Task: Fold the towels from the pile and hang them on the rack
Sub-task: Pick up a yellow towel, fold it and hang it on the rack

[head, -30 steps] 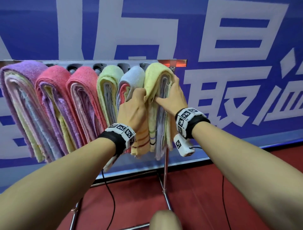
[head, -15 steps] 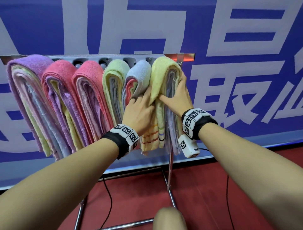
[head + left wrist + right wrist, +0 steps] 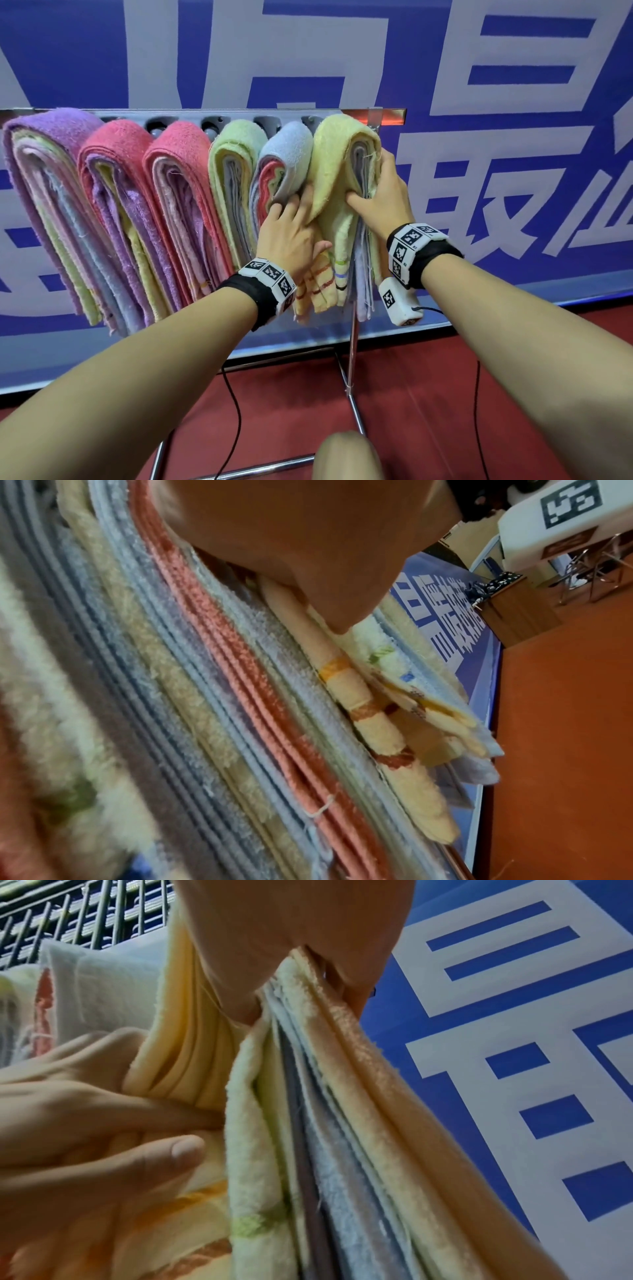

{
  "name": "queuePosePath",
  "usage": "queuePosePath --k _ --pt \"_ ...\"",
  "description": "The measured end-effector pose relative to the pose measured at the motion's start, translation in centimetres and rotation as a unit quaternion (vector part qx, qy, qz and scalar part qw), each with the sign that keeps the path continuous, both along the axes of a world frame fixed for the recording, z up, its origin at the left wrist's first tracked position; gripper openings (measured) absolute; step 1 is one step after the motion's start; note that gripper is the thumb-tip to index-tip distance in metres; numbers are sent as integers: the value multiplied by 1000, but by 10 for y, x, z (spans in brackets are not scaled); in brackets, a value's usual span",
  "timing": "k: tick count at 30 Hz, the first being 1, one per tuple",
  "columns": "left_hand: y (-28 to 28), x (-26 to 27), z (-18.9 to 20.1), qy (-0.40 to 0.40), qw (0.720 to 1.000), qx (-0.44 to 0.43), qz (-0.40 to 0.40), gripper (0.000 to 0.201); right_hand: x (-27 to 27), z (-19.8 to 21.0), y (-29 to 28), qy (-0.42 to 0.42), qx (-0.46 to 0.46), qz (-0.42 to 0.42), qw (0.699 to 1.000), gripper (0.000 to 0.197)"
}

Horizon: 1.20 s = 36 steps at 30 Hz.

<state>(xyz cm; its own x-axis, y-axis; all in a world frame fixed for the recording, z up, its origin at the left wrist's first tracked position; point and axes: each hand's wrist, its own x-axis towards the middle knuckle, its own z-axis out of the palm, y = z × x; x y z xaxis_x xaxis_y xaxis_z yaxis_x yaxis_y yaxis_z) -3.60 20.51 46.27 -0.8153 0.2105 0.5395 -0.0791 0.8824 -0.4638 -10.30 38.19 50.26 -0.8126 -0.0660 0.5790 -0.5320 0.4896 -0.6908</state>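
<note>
1. Banner [image 3: 513,171], far side, behind the rack [image 3: 354,342]: large white Chinese characters on blue. All are cropped by the frame edges or covered. The one right of the rack resembles "最"; the others cannot be read with certainty.
2. Banner, left wrist view [image 3: 455,631]: a row of smaller white characters, too skewed to read.
3. Banner, right wrist view [image 3: 514,1042]: white strokes only; no whole character.
4. Left wristband [image 3: 270,274] and right wristband [image 3: 411,240]: black-and-white square code markers. The small print beside them is illegible.
5. White block [image 3: 397,301], just right of the yellow towel [image 3: 329,164]: one code marker.
6. The same block, left wrist view [image 3: 548,520]: a code marker and a red label [image 3: 568,543], its text too blurred to read.
</note>
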Motion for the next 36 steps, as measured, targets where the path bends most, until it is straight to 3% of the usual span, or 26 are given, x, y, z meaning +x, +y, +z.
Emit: queuePosePath --k 4,8,11,14,21,24,27,32,34,36 --pt "-1 -3 4 3 999 9 31 54 2 4 0 24 22 -46 998 80" --pt "29 -8 6 -23 994 96 37 45 7 7 0 29 50 -72 996 79" --pt "52 -6 9 -44 985 165 22 48 11 -1 -7 -1 33 -42 999 89" --pt "34 -5 9 -55 993 106 14 48 15 -12 -12 -30 33 -17 999 108" --pt "2 11 -4 -43 999 -20 20 46 15 -21 -12 -33 34 -53 997 93" --pt "4 18 -8 -35 999 -28 -12 45 22 -30 -16 -41 25 -15 999 96" --pt "5 11 -16 -50 997 -45 30 61 28 -41 -24 -60 -7 -5 998 104" --pt "9 1 -16 -82 992 -64 77 68 23 -35 -16 -44 -54 -33 997 90" --pt "13 1 -16 -83 994 -36 54 60 22 -36 -7 -41 -36 -36 998 83" --pt "17 8 -17 -46 998 28 -34 45 22 -44 -2 -45 -24 -8 999 79"
